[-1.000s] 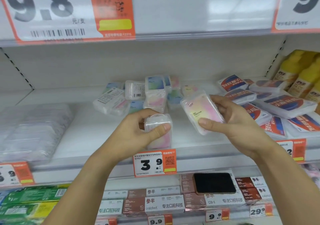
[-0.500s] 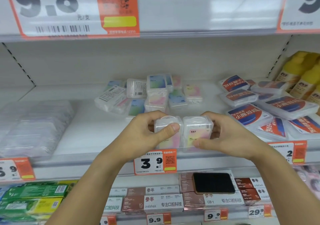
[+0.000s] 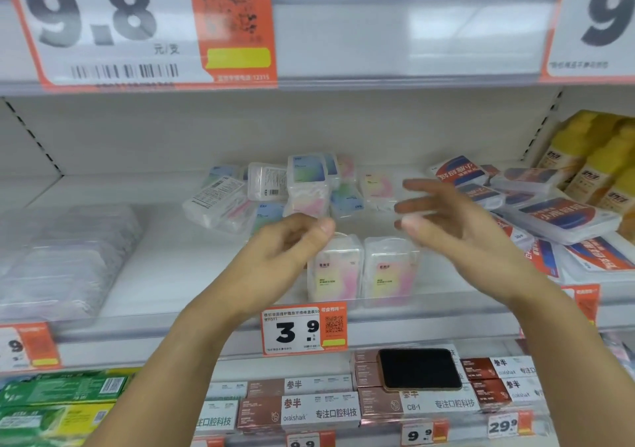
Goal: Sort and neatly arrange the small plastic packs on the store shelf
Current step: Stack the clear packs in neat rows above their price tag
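Two small clear packs with pink-yellow labels stand upright side by side at the shelf's front edge: the left pack (image 3: 335, 268) and the right pack (image 3: 390, 268). My left hand (image 3: 285, 250) hovers just left of and above the left pack, fingers loosely curled, holding nothing. My right hand (image 3: 457, 223) is raised above and right of the right pack, fingers straight and spread, blurred, empty. Behind them lies a loose heap of several small pastel packs (image 3: 305, 185) on the white shelf (image 3: 165, 261).
Flat red-and-blue labelled packs (image 3: 563, 220) pile up at the right, with yellow bottles (image 3: 598, 158) behind. A stack of clear packs (image 3: 62, 254) fills the left. A 3.9 price tag (image 3: 304, 330) hangs on the rail. A black phone (image 3: 419, 369) rests on boxes on the shelf below.
Both hands stood their packs side by side at the shelf front, then let go. My right hand lifted up and back; my left hand drew slightly away.
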Demonstrator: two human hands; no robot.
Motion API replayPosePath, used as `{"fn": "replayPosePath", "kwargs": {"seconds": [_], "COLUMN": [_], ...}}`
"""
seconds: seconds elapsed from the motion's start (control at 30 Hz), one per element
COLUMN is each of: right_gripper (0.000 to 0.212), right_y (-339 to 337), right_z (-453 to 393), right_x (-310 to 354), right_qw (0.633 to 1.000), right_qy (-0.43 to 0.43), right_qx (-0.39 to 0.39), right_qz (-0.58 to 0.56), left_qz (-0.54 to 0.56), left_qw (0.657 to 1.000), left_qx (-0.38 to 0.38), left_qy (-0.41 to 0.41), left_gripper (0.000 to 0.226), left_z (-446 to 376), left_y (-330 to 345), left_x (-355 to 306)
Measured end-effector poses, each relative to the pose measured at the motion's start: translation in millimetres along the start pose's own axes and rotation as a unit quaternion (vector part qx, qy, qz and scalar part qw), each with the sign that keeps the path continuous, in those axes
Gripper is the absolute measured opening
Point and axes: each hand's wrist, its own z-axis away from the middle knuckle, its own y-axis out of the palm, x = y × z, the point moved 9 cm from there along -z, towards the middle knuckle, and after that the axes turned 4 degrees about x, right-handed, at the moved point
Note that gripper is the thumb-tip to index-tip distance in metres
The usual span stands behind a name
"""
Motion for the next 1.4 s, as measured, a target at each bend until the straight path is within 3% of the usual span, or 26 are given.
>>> {"fn": "replayPosePath", "kwargs": {"seconds": [0.1,0.17,0.27,0.33,0.47,0.53,0.6,0.77,0.87,0.93,1.07,1.17,1.4], "right_gripper": [0.036,0.026,0.044,0.064,0.083,0.082,0.081,0.099,0.105,0.096,0.07,0.062,0.037], "right_y": [-11.7,6.3,48.1,67.7,89.2,88.6,83.0,65.7,64.6,69.2,72.0,75.0,84.8], "right_z": [-27.3,-55.6,-99.9,-124.2,-151.7,-154.6,-153.2,-143.1,-136.9,-132.2,-126.5,-120.6,-95.7], "right_x": [32.2,54.7,75.3,78.6,55.4,46.3,45.6,55.9,60.9,64.2,69.8,74.9,89.8], "right_qw": [0.996,0.995,0.954,0.937,0.92,0.925,0.941,0.968,0.988,0.992,0.995,0.996,0.996], "right_qy": [-0.018,-0.011,-0.012,0.003,0.1,0.14,0.156,0.136,0.118,0.112,0.086,0.073,0.026], "right_qx": [-0.084,-0.044,0.054,0.071,0.106,0.099,0.071,0.006,-0.008,0.013,0.025,0.047,0.074], "right_qz": [0.02,0.094,0.296,0.343,0.363,0.339,0.29,0.212,0.096,0.057,0.034,0.029,0.044], "left_qz": [0.02,-0.017,-0.159,-0.231,-0.318,-0.345,-0.329,-0.098,0.09,0.152,0.137,0.144,0.052], "left_qw": [0.995,0.982,0.932,0.908,0.9,0.896,0.899,0.922,0.926,0.928,0.949,0.956,0.945], "left_qx": [-0.094,-0.184,-0.319,-0.348,-0.289,-0.261,-0.272,-0.366,-0.355,-0.324,-0.269,-0.243,-0.316], "left_qy": [0.011,0.03,0.058,0.047,-0.064,-0.097,-0.095,-0.078,-0.088,-0.1,-0.085,-0.076,-0.067], "left_gripper": [0.039,0.024,0.016,0.006,0.06,0.065,0.054,0.033,0.034,0.034,0.027,0.026,0.05], "left_z": [-3.9,-3.3,2.8,-1.5,-21.9,-24.2,-21.1,1.2,5.6,5.4,6.8,9.1,33.8], "left_y": [-30.4,-57.6,-100.5,-122.5,-142.0,-142.0,-148.6,-183.3,-184.9,-178.7,-166.9,-160.1,-183.9], "left_x": [-6.1,-7.0,-8.2,3.9,52.8,65.1,67.1,67.2,76.9,80.8,70.9,62.5,45.3]}}
